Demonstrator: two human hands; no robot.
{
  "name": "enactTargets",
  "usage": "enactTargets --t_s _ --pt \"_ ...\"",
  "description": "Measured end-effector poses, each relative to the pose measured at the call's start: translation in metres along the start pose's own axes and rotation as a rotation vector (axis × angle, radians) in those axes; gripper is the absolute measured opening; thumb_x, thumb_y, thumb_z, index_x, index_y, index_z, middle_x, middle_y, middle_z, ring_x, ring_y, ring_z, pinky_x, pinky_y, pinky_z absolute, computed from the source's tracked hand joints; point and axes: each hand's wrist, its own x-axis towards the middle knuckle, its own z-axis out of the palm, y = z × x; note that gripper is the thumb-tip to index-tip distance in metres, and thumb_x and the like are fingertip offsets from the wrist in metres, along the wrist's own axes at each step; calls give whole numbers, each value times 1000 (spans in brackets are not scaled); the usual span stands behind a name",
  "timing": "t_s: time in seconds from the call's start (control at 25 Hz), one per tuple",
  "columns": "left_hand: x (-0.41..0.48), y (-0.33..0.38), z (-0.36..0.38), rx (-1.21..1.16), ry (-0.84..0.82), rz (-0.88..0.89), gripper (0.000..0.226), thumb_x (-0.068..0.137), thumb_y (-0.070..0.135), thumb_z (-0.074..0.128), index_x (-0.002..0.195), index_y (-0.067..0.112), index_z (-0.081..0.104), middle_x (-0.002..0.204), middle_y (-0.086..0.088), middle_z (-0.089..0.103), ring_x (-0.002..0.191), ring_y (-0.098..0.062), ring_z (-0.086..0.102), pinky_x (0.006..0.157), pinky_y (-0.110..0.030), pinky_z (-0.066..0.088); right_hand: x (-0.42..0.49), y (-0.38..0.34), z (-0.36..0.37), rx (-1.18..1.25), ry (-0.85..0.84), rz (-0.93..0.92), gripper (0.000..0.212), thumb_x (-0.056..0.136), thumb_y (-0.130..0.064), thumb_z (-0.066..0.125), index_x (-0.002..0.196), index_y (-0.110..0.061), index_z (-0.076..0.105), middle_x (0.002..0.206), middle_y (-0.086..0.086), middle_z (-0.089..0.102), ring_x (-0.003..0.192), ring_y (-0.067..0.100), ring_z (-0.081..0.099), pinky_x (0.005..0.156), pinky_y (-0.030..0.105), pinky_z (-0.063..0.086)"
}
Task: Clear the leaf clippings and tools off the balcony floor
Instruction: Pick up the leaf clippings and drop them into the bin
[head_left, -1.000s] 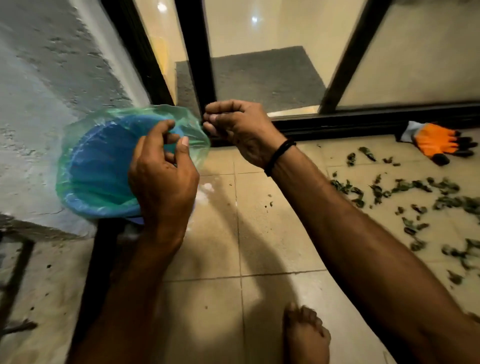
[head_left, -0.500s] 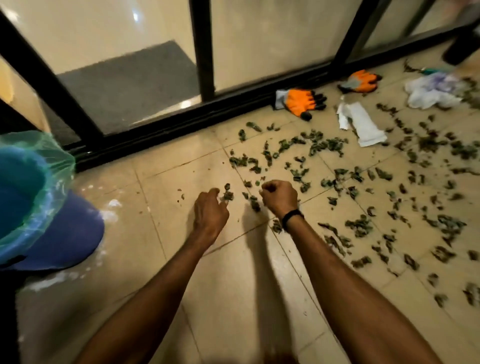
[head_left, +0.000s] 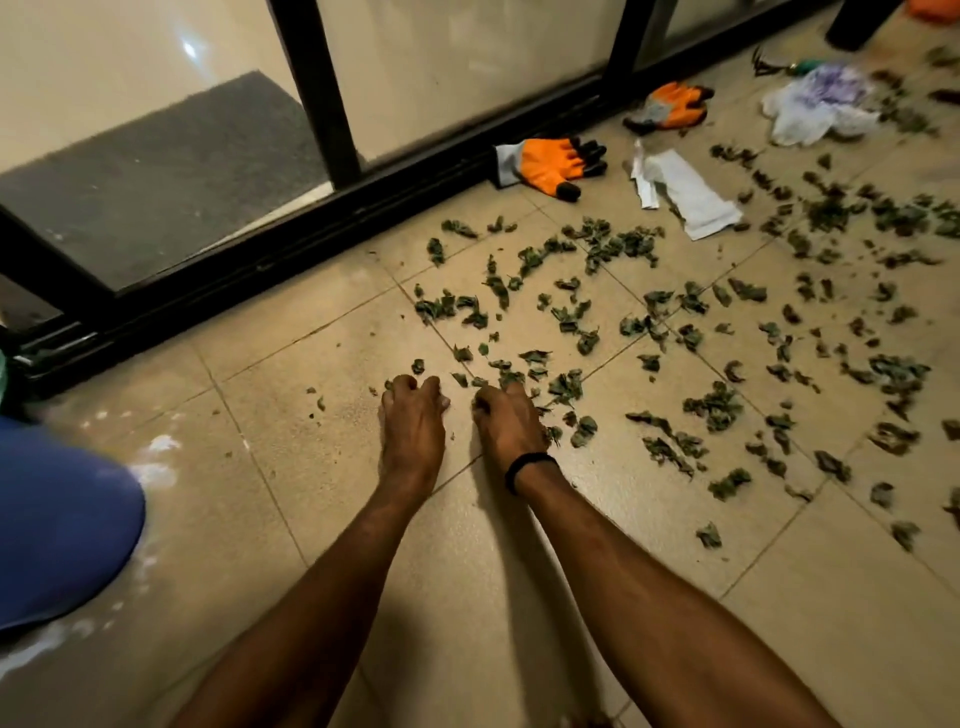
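Green leaf clippings (head_left: 613, 312) lie scattered over the beige floor tiles, from the middle out to the right edge. My left hand (head_left: 413, 423) is down on the floor at the left end of the scatter, its fingers curled onto a few small bits. Beside it, my right hand (head_left: 509, 423), with a black wristband, curls over a small heap of clippings, and leaves show under its palm. An orange glove (head_left: 556, 163) lies by the door track, with a second orange glove (head_left: 670, 106) farther right. A small hand rake with a green handle (head_left: 779, 66) lies at the far right.
The blue bin (head_left: 62, 519) stands at the left edge, with white spatter on the floor around it. A black sliding-door track (head_left: 260, 270) runs along the far side. White paper (head_left: 685, 192) and a white plastic bag (head_left: 821, 101) lie among the clippings.
A second ago both hands were at the bin's green liner. They have since moved right and down to the floor and now curl onto the nearest clippings.
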Motion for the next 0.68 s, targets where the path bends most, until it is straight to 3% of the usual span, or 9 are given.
enactTargets --t_s 0.12,0.32,0.44,0.52,0.6,0.68 --pt "-3 -6 5 -74 21 44 10 95 12 53 95 18 61 99 -6 53 95 -25 49 73 -38 47 -6 1 -5 -66 120 -52 16 94 -16 52 102 -11 65 105 8 54 96 25 53 74 23 35" --pt "-3 17 -1 -240 46 97 17 95 6 56 102 11 70 97 -12 62 87 -27 58 71 -36 47 -22 50 -32 -42 223 83 26 93 -19 61 118 -10 61 124 12 44 107 27 53 86 25 42" --pt "-7 40 2 -177 -55 146 40 92 -5 50 126 13 62 123 -15 55 106 -31 53 81 -35 46 -26 61 -26 -62 202 67 24 92 -22 64 115 -14 63 117 9 45 102 24 53 84 21 41" --pt "-7 53 6 -142 -147 143 60 92 -8 48 144 21 46 148 -15 34 120 -31 42 87 -32 44 -23 61 -20 -78 228 55 17 94 -16 57 108 -13 66 111 8 52 98 22 55 79 19 37" --pt "-6 65 12 -108 -184 193 56 99 10 52 148 30 38 156 -14 20 126 -30 35 88 -33 45 -19 60 -24 -47 277 78 15 93 -14 57 103 -13 68 105 8 59 92 20 55 76 20 38" --pt "-1 69 21 -43 -191 265 43 99 24 57 141 30 45 151 -15 29 123 -30 36 86 -35 47 -11 65 -37 -19 325 134 13 91 -14 60 99 -13 69 102 8 62 90 21 58 77 25 46"
